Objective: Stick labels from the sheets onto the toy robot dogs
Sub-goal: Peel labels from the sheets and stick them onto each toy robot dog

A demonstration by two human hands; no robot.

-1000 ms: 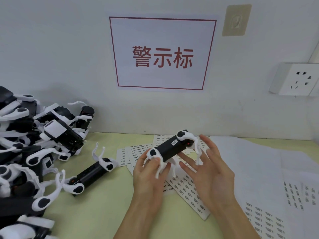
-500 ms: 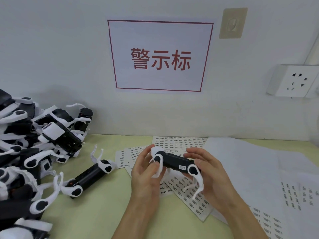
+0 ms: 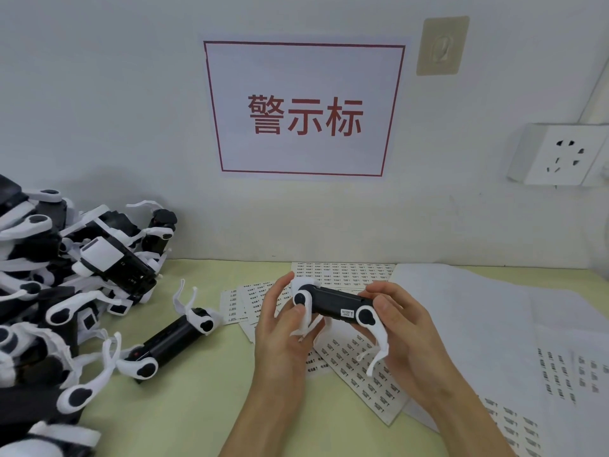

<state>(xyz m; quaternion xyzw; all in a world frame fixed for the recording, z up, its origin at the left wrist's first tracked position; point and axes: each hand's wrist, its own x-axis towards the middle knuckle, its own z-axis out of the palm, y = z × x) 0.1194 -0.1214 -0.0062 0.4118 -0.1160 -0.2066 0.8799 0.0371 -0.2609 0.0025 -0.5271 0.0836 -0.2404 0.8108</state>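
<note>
Wall sign [image 3: 304, 108], beyond my grip, read 警示标 in red within a red border. Small white label [image 3: 347, 313] on the black toy robot dog [image 3: 333, 304] I held read "BATTERY"; its lower line was illegible. Label sheets [image 3: 356, 357] under my hands: print too small to read.

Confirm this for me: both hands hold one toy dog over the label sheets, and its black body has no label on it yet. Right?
Not quite. The head view shows a small white label already on the black body of the toy dog. The rest stands: the left hand and right hand hold it over the label sheets.
</note>
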